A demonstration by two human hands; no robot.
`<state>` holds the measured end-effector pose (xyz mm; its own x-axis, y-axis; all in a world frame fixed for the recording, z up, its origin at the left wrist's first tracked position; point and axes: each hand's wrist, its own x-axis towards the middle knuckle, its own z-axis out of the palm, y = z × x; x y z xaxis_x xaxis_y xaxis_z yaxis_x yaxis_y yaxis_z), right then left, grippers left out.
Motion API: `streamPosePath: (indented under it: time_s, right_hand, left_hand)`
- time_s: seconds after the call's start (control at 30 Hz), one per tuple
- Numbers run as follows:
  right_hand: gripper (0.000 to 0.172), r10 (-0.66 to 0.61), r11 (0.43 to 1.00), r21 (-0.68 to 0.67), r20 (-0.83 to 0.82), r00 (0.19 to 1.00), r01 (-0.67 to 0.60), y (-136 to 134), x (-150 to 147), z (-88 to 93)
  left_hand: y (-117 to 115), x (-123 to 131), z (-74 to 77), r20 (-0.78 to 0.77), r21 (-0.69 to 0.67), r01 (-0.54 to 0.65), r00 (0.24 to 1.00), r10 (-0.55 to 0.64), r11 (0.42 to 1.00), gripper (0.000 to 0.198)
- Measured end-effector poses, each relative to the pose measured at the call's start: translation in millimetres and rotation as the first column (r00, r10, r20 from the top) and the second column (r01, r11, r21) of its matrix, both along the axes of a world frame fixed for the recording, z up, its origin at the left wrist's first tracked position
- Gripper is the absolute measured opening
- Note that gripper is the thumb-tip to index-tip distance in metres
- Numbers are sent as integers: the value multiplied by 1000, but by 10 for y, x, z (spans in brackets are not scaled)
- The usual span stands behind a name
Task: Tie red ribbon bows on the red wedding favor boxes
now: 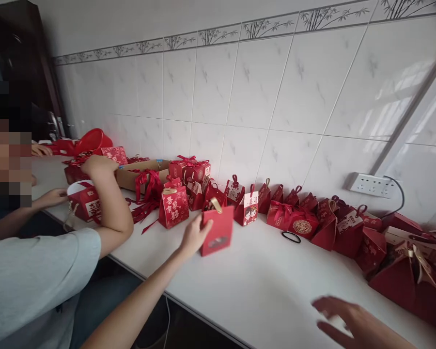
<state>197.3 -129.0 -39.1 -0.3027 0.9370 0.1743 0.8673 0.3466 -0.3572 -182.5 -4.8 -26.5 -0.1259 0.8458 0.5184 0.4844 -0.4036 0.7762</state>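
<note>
Left hand (194,236) grips the red box (221,231) by its left edge, thumb on the front face, fingers going behind it. Box stands upright on the white counter (261,291), a bit in front of the row of small red gift boxes (247,207) lined along the tiled wall (276,87). Gold tab (215,205) sticks up at its top. My right hand (343,320) is low right, blurred, fingers spread and loose, holding nothing, over bare counter; can't tell if it touches the surface. Black hair tie (291,237) lies flat on the counter between the held box and the darker red boxes (349,232) to the right. Bigger red boxes (407,281) pile at far right, under a white socket strip (370,184) on the wall. At left a co-worker in a pale shirt (32,281) has one hand (56,197) by a red-and-white box (86,203). Their other arm (107,203) is bent over it. Open cardboard box (131,177) with red ribbon (147,186) sits behind.
</note>
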Motion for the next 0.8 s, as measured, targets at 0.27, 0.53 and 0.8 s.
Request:
streamPosePath:
  time_s: [0.27,0.53,0.8]
  right_hand:
    - [42,-46,856,481,-297,954,191,489,-667,541]
    - [18,-16,875,446,-359,933,186,931,-355,560]
    - [9,112,651,708,-446,888,273,1057,-414,282]
  left_hand:
    - [-231,1383,-155,83,-17,533,844,-530,846,26]
    - [108,1833,-135,21,-5,564,826,-564,826,25]
    - [129,1844,-198,59,4,555,830,-555,832,24]
